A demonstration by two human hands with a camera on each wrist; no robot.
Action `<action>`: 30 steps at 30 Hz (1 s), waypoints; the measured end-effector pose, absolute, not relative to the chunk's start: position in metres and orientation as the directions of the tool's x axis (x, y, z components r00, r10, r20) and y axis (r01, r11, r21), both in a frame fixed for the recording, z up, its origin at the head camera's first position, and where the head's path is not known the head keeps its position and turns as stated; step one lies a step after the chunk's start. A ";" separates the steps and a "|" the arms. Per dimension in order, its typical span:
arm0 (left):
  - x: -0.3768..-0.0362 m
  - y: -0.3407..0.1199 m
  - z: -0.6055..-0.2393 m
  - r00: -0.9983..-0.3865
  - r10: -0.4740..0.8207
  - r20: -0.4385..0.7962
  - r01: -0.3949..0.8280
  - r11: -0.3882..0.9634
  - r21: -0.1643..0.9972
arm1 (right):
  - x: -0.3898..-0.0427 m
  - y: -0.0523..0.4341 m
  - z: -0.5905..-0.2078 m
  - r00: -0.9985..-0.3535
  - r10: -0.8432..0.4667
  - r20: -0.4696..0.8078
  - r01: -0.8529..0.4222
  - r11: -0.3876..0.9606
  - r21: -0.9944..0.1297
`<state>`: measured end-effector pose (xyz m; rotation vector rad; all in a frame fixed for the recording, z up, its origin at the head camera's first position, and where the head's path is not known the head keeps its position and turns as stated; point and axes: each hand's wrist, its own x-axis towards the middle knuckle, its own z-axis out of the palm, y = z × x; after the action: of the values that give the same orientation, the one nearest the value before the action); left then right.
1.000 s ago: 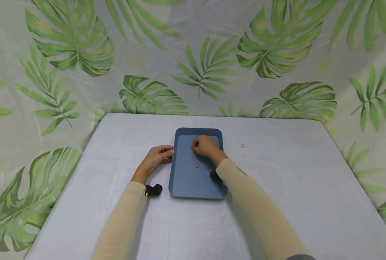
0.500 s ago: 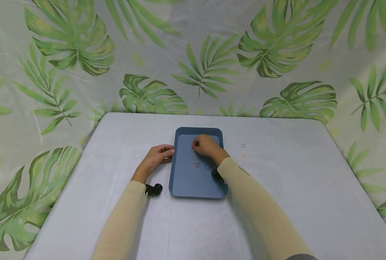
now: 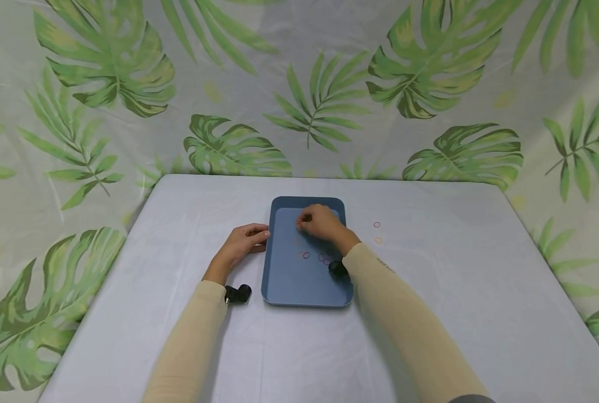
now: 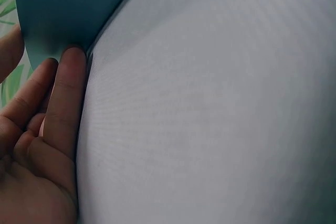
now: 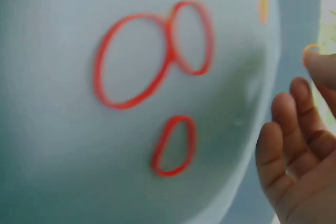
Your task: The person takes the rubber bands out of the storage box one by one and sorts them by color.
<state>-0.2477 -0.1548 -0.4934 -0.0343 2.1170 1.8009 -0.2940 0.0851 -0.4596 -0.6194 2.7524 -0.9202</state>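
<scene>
While red bands lie nearby, right hand hovers over tray.

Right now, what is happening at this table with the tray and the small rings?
A person sits at a table with a blue tray. The left hand rests on the table with its fingers touching the tray's left edge. The right hand is over the far part of the tray and seems to pinch a small orange rubber band. Several red rubber bands lie loose in the tray, and two more bands lie on the table to its right.

Matt blue plastic tray, smooth tablecloth
</scene>
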 end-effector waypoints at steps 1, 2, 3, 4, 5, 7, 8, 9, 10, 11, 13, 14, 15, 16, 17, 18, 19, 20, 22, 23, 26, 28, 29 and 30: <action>-0.248 -0.155 -0.493 -0.936 0.211 -0.284 -0.246 0.189 0.951 | -0.293 0.086 -0.458 -0.898 -0.439 -0.021 -0.329 0.702 -0.632; -0.247 -0.154 -0.493 -0.936 0.212 -0.282 -0.243 0.193 0.951 | -0.292 0.086 -0.456 -0.898 -0.440 -0.013 -0.323 0.679 -0.659; -0.248 -0.154 -0.493 -0.936 0.212 -0.282 -0.243 0.194 0.951 | -0.290 0.087 -0.453 -0.897 -0.443 0.000 -0.323 0.655 -0.683; -0.248 -0.154 -0.494 -0.935 0.212 -0.282 -0.243 0.193 0.951 | -0.288 0.087 -0.451 -0.893 -0.449 0.017 -0.330 0.630 -0.703; -0.248 -0.153 -0.494 -0.935 0.211 -0.285 -0.246 0.191 0.950 | -0.287 0.088 -0.448 -0.891 -0.453 0.032 -0.336 0.610 -0.717; -0.249 -0.153 -0.494 -0.935 0.204 -0.291 -0.255 0.187 0.949 | -0.284 0.089 -0.444 -0.885 -0.462 0.057 -0.350 0.579 -0.736; -0.249 -0.153 -0.494 -0.935 0.200 -0.294 -0.258 0.186 0.948 | -0.282 0.090 -0.442 -0.880 -0.469 0.071 -0.360 0.563 -0.744; -0.249 -0.153 -0.494 -0.935 0.197 -0.295 -0.261 0.184 0.948 | -0.281 0.091 -0.440 -0.877 -0.473 0.080 -0.366 0.552 -0.749; -0.249 -0.153 -0.494 -0.935 0.198 -0.295 -0.260 0.185 0.948 | -0.280 0.092 -0.438 -0.875 -0.477 0.088 -0.371 0.543 -0.753; -0.249 -0.152 -0.494 -0.935 0.194 -0.296 -0.262 0.184 0.947 | -0.279 0.093 -0.436 -0.874 -0.478 0.089 -0.371 0.536 -0.758; -0.249 -0.153 -0.494 -0.936 0.193 -0.293 -0.258 0.189 0.948 | -0.276 0.097 -0.432 -0.869 -0.485 0.096 -0.373 0.517 -0.771; -0.249 -0.153 -0.494 -0.936 0.196 -0.292 -0.256 0.192 0.947 | -0.275 0.098 -0.431 -0.869 -0.485 0.097 -0.372 0.511 -0.775; -0.249 -0.153 -0.495 -0.936 0.195 -0.293 -0.256 0.192 0.947 | -0.274 0.100 -0.430 -0.870 -0.484 0.097 -0.370 0.509 -0.777; -0.249 -0.153 -0.495 -0.936 0.195 -0.293 -0.256 0.194 0.947 | -0.273 0.102 -0.429 -0.868 -0.486 0.099 -0.373 0.508 -0.776; -0.249 -0.153 -0.495 -0.936 0.195 -0.295 -0.258 0.193 0.947 | -0.271 0.105 -0.428 -0.868 -0.487 0.103 -0.376 0.506 -0.776; -0.249 -0.153 -0.496 -0.935 0.198 -0.293 -0.256 0.193 0.947 | -0.270 0.107 -0.427 -0.868 -0.484 0.109 -0.381 0.509 -0.772; -0.249 -0.153 -0.496 -0.935 0.201 -0.294 -0.256 0.191 0.947 | -0.269 0.110 -0.427 -0.868 -0.482 0.116 -0.386 0.510 -0.769; -0.249 -0.153 -0.496 -0.934 0.201 -0.295 -0.260 0.186 0.948 | -0.267 0.113 -0.426 -0.869 -0.481 0.121 -0.391 0.513 -0.765; -0.249 -0.153 -0.496 -0.934 0.203 -0.293 -0.258 0.182 0.949 | -0.264 0.120 -0.424 -0.867 -0.480 0.131 -0.401 0.518 -0.756; -0.250 -0.153 -0.496 -0.934 0.201 -0.294 -0.260 0.179 0.949 | -0.262 0.123 -0.422 -0.865 -0.482 0.139 -0.410 0.519 -0.750; -0.249 -0.153 -0.496 -0.935 0.196 -0.295 -0.261 0.182 0.948 | -0.256 0.131 -0.416 -0.855 -0.493 0.159 -0.436 0.520 -0.735; -0.249 -0.154 -0.496 -0.935 0.197 -0.296 -0.261 0.186 0.947 | -0.253 0.137 -0.412 -0.850 -0.498 0.171 -0.450 0.517 -0.728; -0.249 -0.154 -0.496 -0.934 0.200 -0.295 -0.259 0.189 0.947 | -0.252 0.140 -0.409 -0.849 -0.498 0.177 -0.454 0.517 -0.726; -0.250 -0.154 -0.496 -0.934 0.201 -0.296 -0.259 0.189 0.947 | -0.250 0.143 -0.407 -0.849 -0.497 0.180 -0.457 0.518 -0.723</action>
<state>-0.2495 -0.1539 -0.4962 -0.0547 2.1171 1.7972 -0.2503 0.1431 -0.4074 -0.8467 2.6937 -1.2611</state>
